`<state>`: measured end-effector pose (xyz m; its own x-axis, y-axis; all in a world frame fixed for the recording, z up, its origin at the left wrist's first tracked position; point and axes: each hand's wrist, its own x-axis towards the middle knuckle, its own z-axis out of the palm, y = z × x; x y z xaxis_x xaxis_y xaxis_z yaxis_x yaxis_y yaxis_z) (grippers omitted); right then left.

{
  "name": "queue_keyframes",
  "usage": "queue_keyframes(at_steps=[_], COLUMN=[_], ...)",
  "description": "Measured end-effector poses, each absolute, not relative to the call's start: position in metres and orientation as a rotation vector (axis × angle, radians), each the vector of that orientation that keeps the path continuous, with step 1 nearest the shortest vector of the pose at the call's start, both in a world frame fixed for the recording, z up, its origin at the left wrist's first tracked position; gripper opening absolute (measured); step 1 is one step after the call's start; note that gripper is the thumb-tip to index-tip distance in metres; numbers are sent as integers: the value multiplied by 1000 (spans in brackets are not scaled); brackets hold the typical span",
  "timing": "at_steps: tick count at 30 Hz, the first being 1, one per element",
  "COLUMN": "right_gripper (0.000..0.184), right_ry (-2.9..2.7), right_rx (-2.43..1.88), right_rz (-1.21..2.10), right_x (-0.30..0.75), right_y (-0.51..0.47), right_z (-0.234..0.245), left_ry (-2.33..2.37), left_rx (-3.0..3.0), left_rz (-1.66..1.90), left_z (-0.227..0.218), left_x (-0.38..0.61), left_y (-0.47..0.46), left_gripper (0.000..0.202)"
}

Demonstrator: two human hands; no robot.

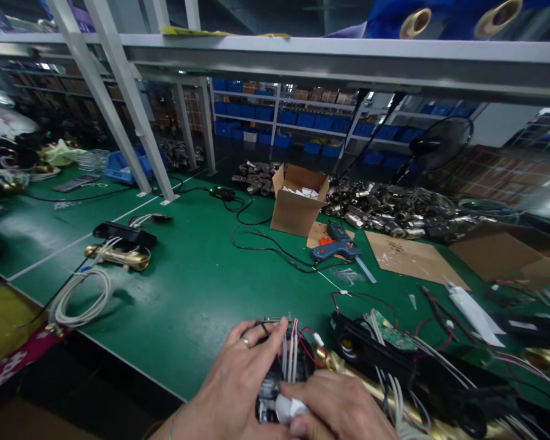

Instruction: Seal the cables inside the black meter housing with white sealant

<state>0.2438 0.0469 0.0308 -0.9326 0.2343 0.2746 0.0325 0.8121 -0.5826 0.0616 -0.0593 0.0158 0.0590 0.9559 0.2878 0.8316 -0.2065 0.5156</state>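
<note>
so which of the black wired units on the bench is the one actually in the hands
The black module at the bottom edge, gripped by the left hand and right hand. The other black unit lies untouched, far left.

On the green surface [197, 287], a blue glue gun [338, 247] lies just beside an open cardboard box [297, 201]. A coiled white cable [80, 299] sits near left; metal parts [394, 211] pile far right.

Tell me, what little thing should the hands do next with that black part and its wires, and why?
Probably tuck the white wires down flat. Both the left hand and right hand grip the black module, and the wires stick up loose between them, near the red wires.
</note>
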Motion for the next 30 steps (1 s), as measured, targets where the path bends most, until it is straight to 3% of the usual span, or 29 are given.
queue_keyframes(at_steps=[7,16,30], right_gripper=[38,26,24], right_ry=[-2551,-2468,-2500], right_rx=[-93,-8,10], right_rz=[773,629,538], right_x=[234,234,235], right_y=[45,46,48], right_z=[27,21,23], left_ry=[1833,1836,1877], left_rx=[2105,2111,2168], left_rz=[870,884,872], left_z=[17,16,18], left_x=[65,63,64], left_y=[-62,-63,-61], left_gripper=[114,116,111])
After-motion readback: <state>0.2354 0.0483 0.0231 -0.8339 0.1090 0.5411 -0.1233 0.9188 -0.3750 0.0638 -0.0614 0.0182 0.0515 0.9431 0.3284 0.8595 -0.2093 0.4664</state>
